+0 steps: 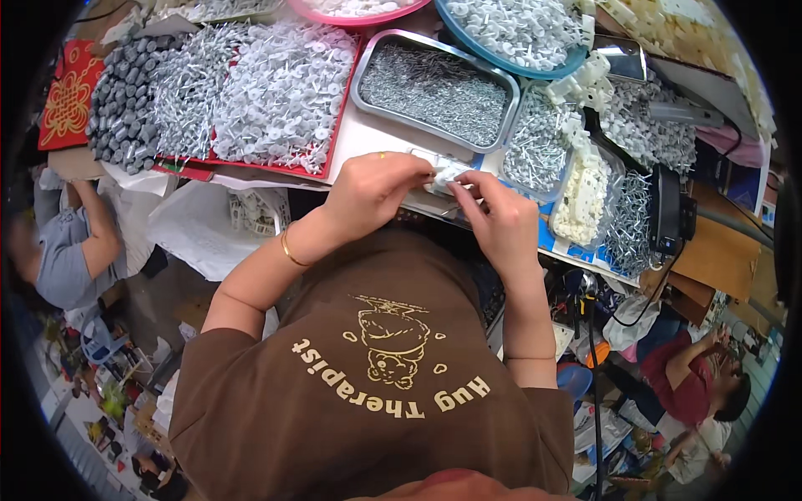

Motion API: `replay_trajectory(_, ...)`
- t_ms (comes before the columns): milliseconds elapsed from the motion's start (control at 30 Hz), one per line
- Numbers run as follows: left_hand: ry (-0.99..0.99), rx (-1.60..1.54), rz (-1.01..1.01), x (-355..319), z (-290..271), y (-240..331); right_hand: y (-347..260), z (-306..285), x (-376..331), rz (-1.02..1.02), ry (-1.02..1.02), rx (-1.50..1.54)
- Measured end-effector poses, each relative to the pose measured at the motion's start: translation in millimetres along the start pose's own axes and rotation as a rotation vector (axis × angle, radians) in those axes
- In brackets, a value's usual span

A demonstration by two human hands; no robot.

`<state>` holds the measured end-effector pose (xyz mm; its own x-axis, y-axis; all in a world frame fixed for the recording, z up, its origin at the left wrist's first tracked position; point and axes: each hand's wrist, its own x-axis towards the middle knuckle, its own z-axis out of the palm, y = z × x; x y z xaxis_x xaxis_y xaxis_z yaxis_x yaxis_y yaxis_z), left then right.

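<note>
A small white plastic part [449, 173] sits between my two hands at the table's near edge. My left hand [373, 190] is closed in a pinch at the part's left side; whatever lies between its fingertips is too small to make out. Thumb and forefinger of my right hand [503, 219] close on the right side of the part. Just beyond my hands stands a metal tray [361, 93] heaped with small silvery screws [439, 90]. Right of it, a clear container holds metal pins or screws [537, 144].
At the left, a red tray [344, 134] carries white disc-headed pieces [284, 92], beside metal pins [188, 96] and grey plugs [124, 104]. A blue basin [576, 68] and pink basin [359, 18] stand behind. Cream plastic parts [582, 200] lie right. Other people work at both sides.
</note>
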<state>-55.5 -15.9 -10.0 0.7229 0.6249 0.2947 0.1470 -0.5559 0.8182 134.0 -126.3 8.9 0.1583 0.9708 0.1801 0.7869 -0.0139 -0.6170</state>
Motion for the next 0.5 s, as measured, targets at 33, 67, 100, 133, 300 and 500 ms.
replay_trajectory(33,0.015,0.054,0.068,-1,-1,0,-1,0,2,-0.023,0.005,-0.019)
replay_trajectory(67,0.034,0.104,0.135,-1,1,-1,0,1,2,-0.019,0.007,-0.028)
replay_trajectory(100,0.061,0.084,0.169,-1,4,-4,2,3,2,0.003,0.001,0.014)
replay_trajectory(133,0.061,0.076,0.172,0,4,-5,4,5,3,0.025,-0.005,0.056)
replay_trajectory(300,0.084,0.082,0.118,-1,7,-5,5,2,3,0.056,-0.008,0.092)
replay_trajectory(500,0.042,0.288,0.285,2,8,4,5,3,0,0.086,-0.001,0.107)
